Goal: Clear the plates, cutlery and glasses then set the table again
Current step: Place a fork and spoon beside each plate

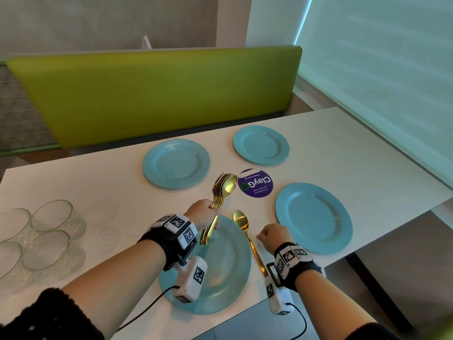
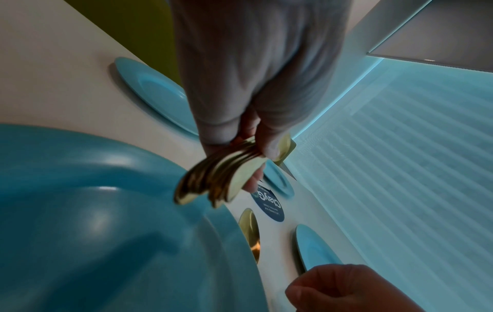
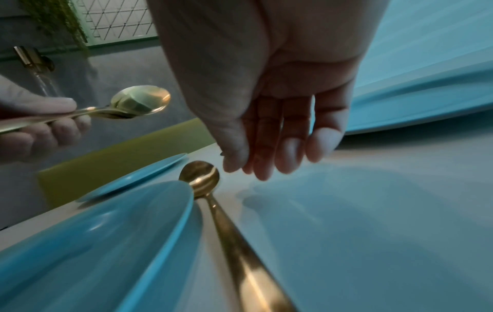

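**Gold cutlery bunched in my left grip, one spoon laid by the near plate**

I see the white desk (image 1: 98, 187) carrying four light-blue plates. The near plate (image 1: 228, 273) sits right under my left wrist; the far-left plate (image 1: 176, 163) lies beyond my left grip, the far-right plate (image 1: 261, 144) well beyond both hands, and the right plate (image 1: 313, 217) just past my right grip on its outer side. Four clear glasses (image 1: 36, 236) stand clustered well off to the outer side of my left arm.

My left hand (image 1: 202, 214) is curled tight around a bundle of gold cutlery (image 1: 221, 190), shiny spoons and forks stacked together, bowls and tines fanned out beyond my knuckles, handles trailing back over the near plate.

A single gold spoon (image 1: 247, 238) lies flat on the desk between the two grips, just beside the near plate's rim, bowl pointing away from me. My right hand (image 1: 273, 236) hangs just beside that spoon's handle, fingers (image 3: 290, 147) loosely relaxed and pointing down, holding nothing and clear of the spoon.

A round purple sticker (image 1: 256, 183) sits beyond the bundle's tips.
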{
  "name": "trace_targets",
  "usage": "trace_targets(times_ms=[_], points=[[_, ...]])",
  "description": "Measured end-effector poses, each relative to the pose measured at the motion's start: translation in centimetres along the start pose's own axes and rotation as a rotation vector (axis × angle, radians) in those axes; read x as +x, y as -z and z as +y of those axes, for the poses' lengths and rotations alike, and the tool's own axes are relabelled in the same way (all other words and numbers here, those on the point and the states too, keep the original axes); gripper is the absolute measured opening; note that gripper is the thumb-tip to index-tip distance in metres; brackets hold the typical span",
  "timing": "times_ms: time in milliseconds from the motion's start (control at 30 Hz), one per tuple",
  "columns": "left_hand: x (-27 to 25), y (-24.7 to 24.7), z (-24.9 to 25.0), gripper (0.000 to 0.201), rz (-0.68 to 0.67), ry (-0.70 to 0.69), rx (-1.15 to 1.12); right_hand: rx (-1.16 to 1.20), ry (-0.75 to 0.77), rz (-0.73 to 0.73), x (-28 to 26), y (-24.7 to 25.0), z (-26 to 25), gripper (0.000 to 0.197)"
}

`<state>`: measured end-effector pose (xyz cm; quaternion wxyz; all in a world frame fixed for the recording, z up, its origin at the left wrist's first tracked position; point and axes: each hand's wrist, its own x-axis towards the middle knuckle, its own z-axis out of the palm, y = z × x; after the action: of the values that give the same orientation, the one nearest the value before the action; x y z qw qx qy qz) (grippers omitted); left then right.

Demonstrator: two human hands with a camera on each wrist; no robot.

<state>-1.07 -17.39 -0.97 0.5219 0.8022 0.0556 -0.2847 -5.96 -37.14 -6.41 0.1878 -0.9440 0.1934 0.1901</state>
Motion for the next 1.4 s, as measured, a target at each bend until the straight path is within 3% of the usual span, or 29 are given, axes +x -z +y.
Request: trace_targets(times_ms=[200,500,767,933,1067,1233,1400], points=[[-0.2,-1.3,0.3,0.018,-0.053,0.008,-0.030,0.173,-0.015,0.027,-0.5,1.8,0.3,0.026],[0.0,-3.2,1.6,0.014,-0.194,-0.046,-0.044,0.639,0.123,-0.059,-2.6,3.5,-3.6,0.023],[0.0,-3.8,3.0,0.010,-0.313,-0.117,-0.037,0.833,0.047,-0.011,-3.1,4.9,-3.3,0.020],[0.8,-5.0,3.6,0.015,-0.252,-0.115,0.043,0.890,-0.013,0.019,-2.2,5.2,-1.7,0.026],[2.3,-5.5,4.9,0.016,-0.199,-0.076,-0.029,0.744,-0.105,0.130,-0.1,7.8,2.0,0.027],[4.7,-6.4,6.8,0.018,-0.129,-0.065,-0.047,0.385,-0.187,0.147,3.7,11.9,7.3,0.011],[7.0,-7.7,8.7,0.018,-0.087,-0.055,-0.062,-0.048,-0.217,0.151,7.6,15.6,12.0,0.024]])
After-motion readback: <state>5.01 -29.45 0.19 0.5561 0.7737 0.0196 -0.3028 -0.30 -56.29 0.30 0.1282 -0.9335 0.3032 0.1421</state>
